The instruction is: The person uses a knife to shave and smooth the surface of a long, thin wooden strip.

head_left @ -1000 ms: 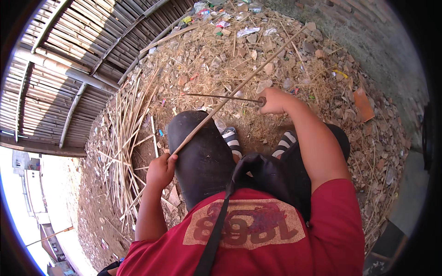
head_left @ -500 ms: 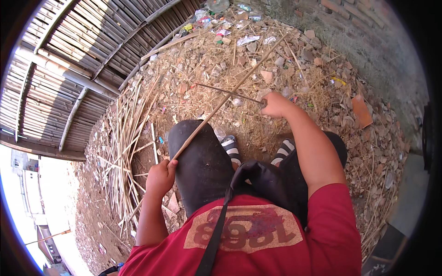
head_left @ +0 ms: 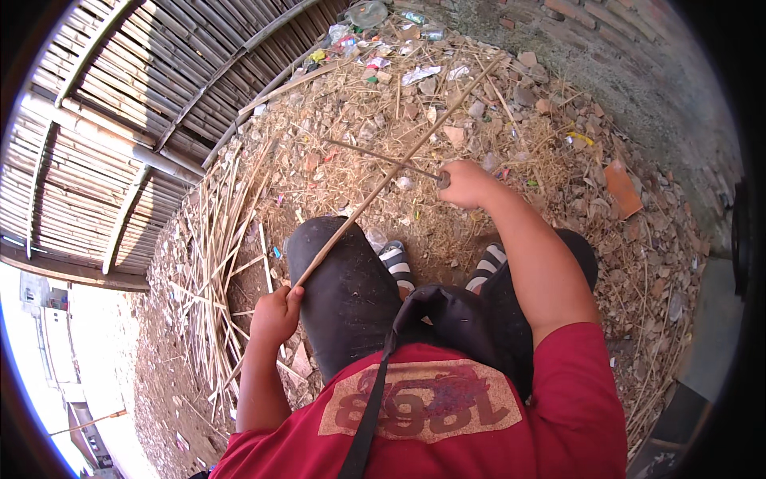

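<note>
A long, thin bamboo stick [head_left: 367, 203] slants across my dark-trousered knee, its far end pointing up and right over the littered ground. Its near end is gripped in my left hand [head_left: 275, 316], closed with the thumb along it. My right hand [head_left: 469, 184] is wrapped round the handle of a knife [head_left: 363, 152], whose narrow dark blade is seen nearly edge-on and points left. Blade and stick cross beyond my knees; whether they touch, I cannot tell.
Split bamboo sticks [head_left: 214, 279] lie in a loose heap at the left. A bamboo slat wall [head_left: 104, 152] stands far left, a brick wall [head_left: 638, 88] far right. Rubble, straw and scraps cover the ground, with an orange tile piece [head_left: 622, 190] at right. My striped sandals [head_left: 396, 263] are between my knees.
My right hand has moved slightly left, and the knife blade reaches further past the stick. My left hand and the stick have barely moved.
</note>
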